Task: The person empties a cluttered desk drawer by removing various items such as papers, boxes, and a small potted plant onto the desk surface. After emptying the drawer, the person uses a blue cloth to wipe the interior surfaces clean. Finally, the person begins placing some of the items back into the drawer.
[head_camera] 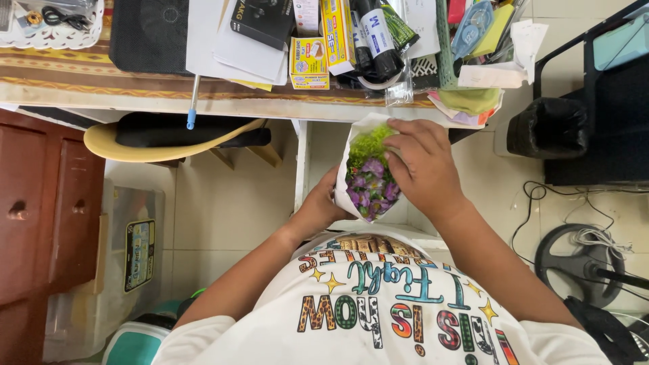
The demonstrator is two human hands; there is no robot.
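A small bouquet [370, 177] of purple flowers and light green sprigs sits in a white paper wrap [351, 145], held in front of my chest below the desk edge. My left hand [318, 206] grips the wrap from underneath and from the left side. My right hand [422, 169] lies over the right side of the bouquet, fingers curled onto the flowers and the wrap's edge. The lower part of the wrap is hidden behind my hands.
A cluttered desk [135, 91] runs across the top, with small boxes [309, 64], papers, a black pad [149, 34] and a green basket [446, 47]. A brown drawer unit [40, 209] stands at the left, a plastic bin [128, 250] beside it. A black bag [547, 128] and cables lie at the right.
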